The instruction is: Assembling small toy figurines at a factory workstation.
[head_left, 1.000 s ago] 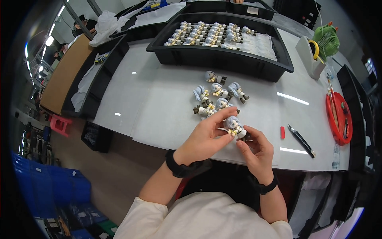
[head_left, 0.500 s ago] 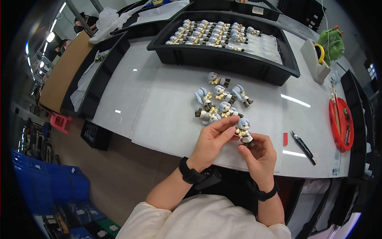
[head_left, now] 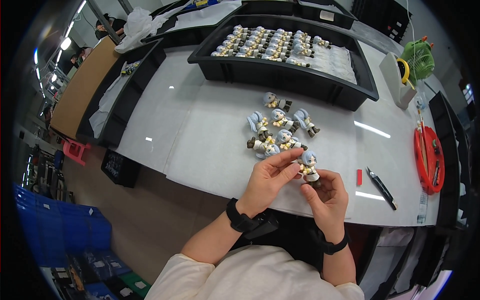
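Between my two hands, above the near part of the white table, stands a small figurine (head_left: 309,167) with pale blue hair, a white and gold outfit and brown boots. My left hand (head_left: 272,177) pinches its side with thumb and fingertips. Low down, by the boots, the fingers of my right hand (head_left: 327,195) close around it. Several similar figurines lie loose just beyond my hands, among them one with its hair toward me (head_left: 265,146) and one farther off on its side (head_left: 276,101).
A black tray (head_left: 280,77) with rows of figurines on white padding stands at the back. To the right lie a red block (head_left: 359,177), a craft knife (head_left: 381,188) and a red dish (head_left: 425,170) holding brushes. A tape dispenser (head_left: 397,82) and green fan (head_left: 417,57) sit beyond.
The whole view has shifted very slightly. Both hands keep their hold on the figurine, in nearly the same place and pose.
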`<state>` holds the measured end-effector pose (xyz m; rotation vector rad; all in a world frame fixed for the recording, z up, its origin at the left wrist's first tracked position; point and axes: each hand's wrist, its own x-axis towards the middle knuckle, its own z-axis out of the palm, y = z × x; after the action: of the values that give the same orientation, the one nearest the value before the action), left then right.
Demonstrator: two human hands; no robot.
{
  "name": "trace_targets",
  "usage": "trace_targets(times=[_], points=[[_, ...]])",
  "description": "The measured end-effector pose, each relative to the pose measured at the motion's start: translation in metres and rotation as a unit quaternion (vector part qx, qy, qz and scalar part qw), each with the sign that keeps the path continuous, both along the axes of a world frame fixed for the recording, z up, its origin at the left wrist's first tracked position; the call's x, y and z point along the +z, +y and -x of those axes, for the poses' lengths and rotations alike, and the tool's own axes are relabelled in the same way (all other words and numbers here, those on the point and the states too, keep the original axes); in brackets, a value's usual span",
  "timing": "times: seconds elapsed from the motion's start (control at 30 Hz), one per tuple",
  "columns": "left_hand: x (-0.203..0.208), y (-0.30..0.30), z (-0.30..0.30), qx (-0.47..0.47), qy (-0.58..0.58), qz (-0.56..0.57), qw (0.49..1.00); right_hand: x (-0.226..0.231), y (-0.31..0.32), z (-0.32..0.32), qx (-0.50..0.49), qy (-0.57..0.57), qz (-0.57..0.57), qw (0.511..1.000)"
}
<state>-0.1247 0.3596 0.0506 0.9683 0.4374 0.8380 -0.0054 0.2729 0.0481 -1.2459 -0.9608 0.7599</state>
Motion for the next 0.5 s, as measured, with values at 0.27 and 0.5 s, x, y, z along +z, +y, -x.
trace_targets(times=[0.27,0.5], points=[[-0.0025,-0.0002,0.0025,-0.001,0.003,0.005,1.000,0.0068,-0.0030,-0.0007,0.031,0.036,0.028,0.999],[-0.0059,-0.0005,0.0011,0.012,0.003,-0.029,0.999,0.0068,-0.0031,-0.0035,0.039,0.013,0.034,0.999]])
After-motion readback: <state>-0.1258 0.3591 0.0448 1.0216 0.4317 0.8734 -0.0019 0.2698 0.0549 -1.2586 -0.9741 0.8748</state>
